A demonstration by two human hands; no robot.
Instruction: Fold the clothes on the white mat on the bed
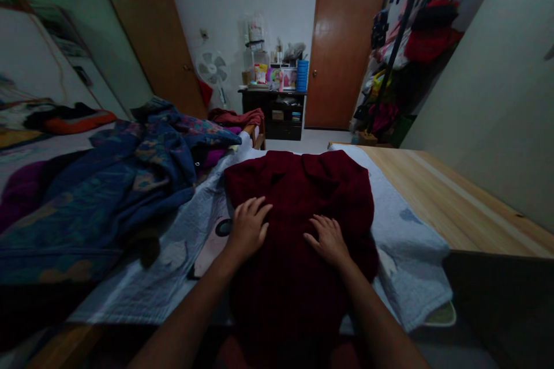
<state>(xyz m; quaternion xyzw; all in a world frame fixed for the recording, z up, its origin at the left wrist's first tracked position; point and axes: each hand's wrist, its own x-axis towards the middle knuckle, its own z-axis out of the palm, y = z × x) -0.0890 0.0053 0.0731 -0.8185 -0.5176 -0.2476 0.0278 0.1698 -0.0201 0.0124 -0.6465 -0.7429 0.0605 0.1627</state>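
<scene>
A dark red collared garment (294, 242) lies spread out in front of me, its collar and shoulders at the far end. My left hand (250, 225) rests on its left side, fingers loosely stretched and apart. On the right half of the garment lies my right hand (329, 236), palm down with its fingers spread. Neither hand grips anything. Beneath the garment is a pale quilted cloth (173, 277). Left of my left forearm, a flat pinkish item with a dark ring (212, 256) lies on that cloth, partly hidden.
Blue floral clothing (142, 167) is heaped on the left. A bare wooden board (428, 184) runs along the right. Farther back stand a fan (212, 67), a dark cabinet (277, 127) with items on it, and a closed door (341, 52). Bags (433, 29) hang at the right.
</scene>
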